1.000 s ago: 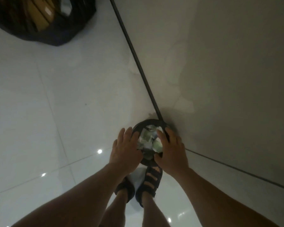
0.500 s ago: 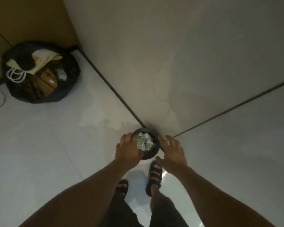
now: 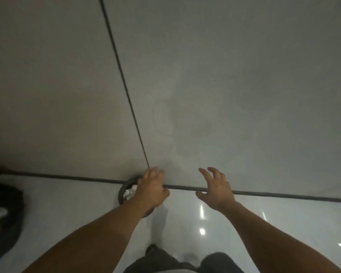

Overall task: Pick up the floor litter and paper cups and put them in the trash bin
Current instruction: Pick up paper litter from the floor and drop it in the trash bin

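Note:
A small round black trash bin [image 3: 124, 191] stands on the white floor against the wall's base, with crumpled pale paper litter [image 3: 130, 192] showing inside. My left hand [image 3: 151, 190] hovers over the bin and hides most of its mouth; its fingers are relaxed and hold nothing. My right hand [image 3: 215, 189] is raised to the right of the bin, apart from it, fingers spread and loosely bent, empty.
A grey wall [image 3: 224, 85] with a dark vertical seam rises just behind the bin. A black bag [image 3: 4, 217] with things in it sits at the left edge. Glossy white floor [image 3: 264, 223] spreads to the right; my legs show at the bottom.
Both hands have lifted off the bin's rim and the right one has moved away to the right. The view has swung upward toward the wall.

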A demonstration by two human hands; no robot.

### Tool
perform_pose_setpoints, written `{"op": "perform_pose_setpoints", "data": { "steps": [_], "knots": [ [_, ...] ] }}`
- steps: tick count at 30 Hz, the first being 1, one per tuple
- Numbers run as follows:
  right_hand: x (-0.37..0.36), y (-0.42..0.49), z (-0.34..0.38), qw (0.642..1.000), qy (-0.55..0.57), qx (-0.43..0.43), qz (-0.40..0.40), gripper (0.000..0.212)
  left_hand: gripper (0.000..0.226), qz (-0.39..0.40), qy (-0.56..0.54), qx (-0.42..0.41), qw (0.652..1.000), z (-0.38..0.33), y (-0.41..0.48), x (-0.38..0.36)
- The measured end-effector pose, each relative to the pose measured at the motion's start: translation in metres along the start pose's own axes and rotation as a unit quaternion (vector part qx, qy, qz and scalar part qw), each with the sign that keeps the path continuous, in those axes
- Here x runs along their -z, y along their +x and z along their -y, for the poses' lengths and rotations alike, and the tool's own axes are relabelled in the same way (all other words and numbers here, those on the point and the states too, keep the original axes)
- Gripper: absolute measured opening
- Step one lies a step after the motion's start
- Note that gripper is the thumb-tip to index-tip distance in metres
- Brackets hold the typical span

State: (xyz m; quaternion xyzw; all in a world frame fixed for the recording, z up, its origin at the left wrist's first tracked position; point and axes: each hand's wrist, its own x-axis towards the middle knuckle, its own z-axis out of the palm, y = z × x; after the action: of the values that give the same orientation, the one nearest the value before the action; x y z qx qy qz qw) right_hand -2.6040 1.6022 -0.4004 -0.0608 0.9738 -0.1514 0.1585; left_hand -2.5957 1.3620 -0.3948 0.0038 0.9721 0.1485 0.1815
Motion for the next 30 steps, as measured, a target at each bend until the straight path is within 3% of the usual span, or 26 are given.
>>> {"op": "perform_pose_setpoints", "data": {
  "steps": [5, 13, 21, 30],
  "knots": [
    [0.028, -0.061, -0.105, 0.992, 0.053, -0.098, -0.05, 0.083, 0.071, 0.042, 0.069, -0.126, 0.989, -0.133, 0.02, -0.003],
    [0.08, -0.187, -0.282, 0.957, 0.074, -0.258, -0.114, 0.082, 0.071, 0.075, 0.153, -0.326, 0.93, -0.385, 0.013, -0.069],
    [0.107, -0.3, -0.415, 0.885, 0.105, -0.423, -0.161, 0.082, 0.071, 0.087, 0.203, -0.483, 0.847, -0.581, -0.022, -0.135],
    [0.13, -0.376, -0.559, 0.807, 0.122, -0.552, -0.167, 0.087, 0.072, 0.12, 0.224, -0.591, 0.766, -0.784, -0.025, -0.21]
  ]
}}
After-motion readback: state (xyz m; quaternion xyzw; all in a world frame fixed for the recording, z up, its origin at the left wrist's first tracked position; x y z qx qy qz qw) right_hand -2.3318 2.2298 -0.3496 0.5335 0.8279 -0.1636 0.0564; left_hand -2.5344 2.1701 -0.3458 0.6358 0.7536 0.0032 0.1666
